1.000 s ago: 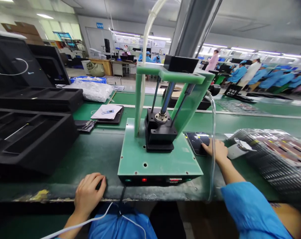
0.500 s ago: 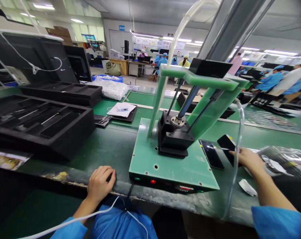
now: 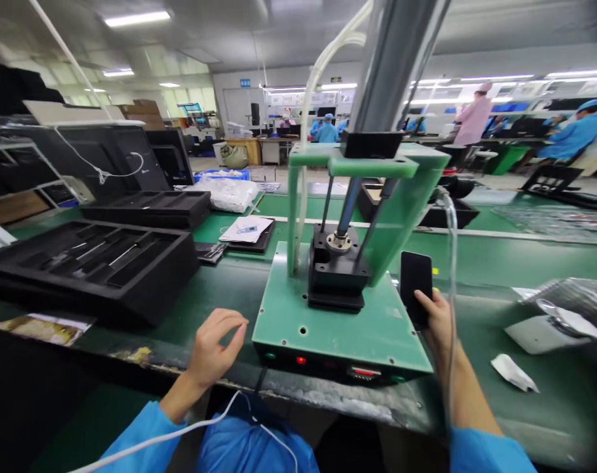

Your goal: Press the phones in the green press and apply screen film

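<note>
Green base plate (image 3: 288, 322) of a benchtop press sits on the worktop (image 3: 229, 286) directly ahead of the person, with a black press head (image 3: 336, 279) low on the plate beneath a steel column (image 3: 392, 66) and a red lamp (image 3: 301, 360) lit on its front panel. Just right of the press, the right hand (image 3: 439, 315) holds a black smartphone (image 3: 415, 287) upright, its fingers (image 3: 423, 297) closed around the phone's lower end, which is over the plate's right side; whether the phone touches the plate cannot be told. A clear tube (image 3: 451, 263) hangs from the press, close beside that hand. Left of the press's front corner, the left hand (image 3: 214, 348) is open and empty, its fingers (image 3: 237, 322) loosely curled just above the worktop's near edge. Further left of the press lie black foam trays (image 3: 145, 289) holding thin metal parts, and behind them, nearer the press, a paper sheet (image 3: 242, 228) on a black pad. Right of the press are a crumpled white paper scrap (image 3: 514, 372) and a heap of shiny plastic packaging (image 3: 569, 295). Well beyond the press, a co-worker in a blue coat (image 3: 572, 135) sits at another bench.
</note>
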Motion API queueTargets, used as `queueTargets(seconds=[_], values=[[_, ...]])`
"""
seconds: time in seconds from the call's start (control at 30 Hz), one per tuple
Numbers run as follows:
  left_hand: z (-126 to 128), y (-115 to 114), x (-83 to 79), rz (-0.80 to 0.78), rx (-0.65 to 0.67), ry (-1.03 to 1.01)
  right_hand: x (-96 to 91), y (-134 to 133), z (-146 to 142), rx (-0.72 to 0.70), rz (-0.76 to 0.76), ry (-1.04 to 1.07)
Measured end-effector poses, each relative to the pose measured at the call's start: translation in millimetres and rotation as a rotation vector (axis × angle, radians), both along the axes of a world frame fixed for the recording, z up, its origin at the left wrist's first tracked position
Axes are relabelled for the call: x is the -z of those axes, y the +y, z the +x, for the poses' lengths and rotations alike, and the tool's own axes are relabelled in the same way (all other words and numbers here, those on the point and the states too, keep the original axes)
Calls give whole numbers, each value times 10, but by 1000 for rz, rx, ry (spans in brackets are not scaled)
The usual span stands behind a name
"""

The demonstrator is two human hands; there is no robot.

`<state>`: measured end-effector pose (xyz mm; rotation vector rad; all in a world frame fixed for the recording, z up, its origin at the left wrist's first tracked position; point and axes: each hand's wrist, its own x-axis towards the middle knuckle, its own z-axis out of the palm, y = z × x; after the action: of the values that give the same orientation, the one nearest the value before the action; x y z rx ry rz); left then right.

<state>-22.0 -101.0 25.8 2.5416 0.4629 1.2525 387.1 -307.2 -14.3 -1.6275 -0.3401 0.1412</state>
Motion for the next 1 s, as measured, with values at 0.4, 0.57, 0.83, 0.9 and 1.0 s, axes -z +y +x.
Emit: queueTargets(seconds=[0.4, 0.57, 0.83, 0.9, 1.0], values=[[1158, -46, -57, 431, 264, 426, 77, -142, 151, -153, 476, 335], [1170, -5, -18, 446, 265, 411, 33, -169, 128, -199, 582, 396], [1182, -30, -26, 488, 272, 377, -3, -193, 96, -233, 669, 446], [1182, -29, -30, 492, 280, 374, -21, -197, 77, -232, 679, 453], [1178, -35, -37, 484, 276, 386, -46, -200, 50, -224, 693, 469]])
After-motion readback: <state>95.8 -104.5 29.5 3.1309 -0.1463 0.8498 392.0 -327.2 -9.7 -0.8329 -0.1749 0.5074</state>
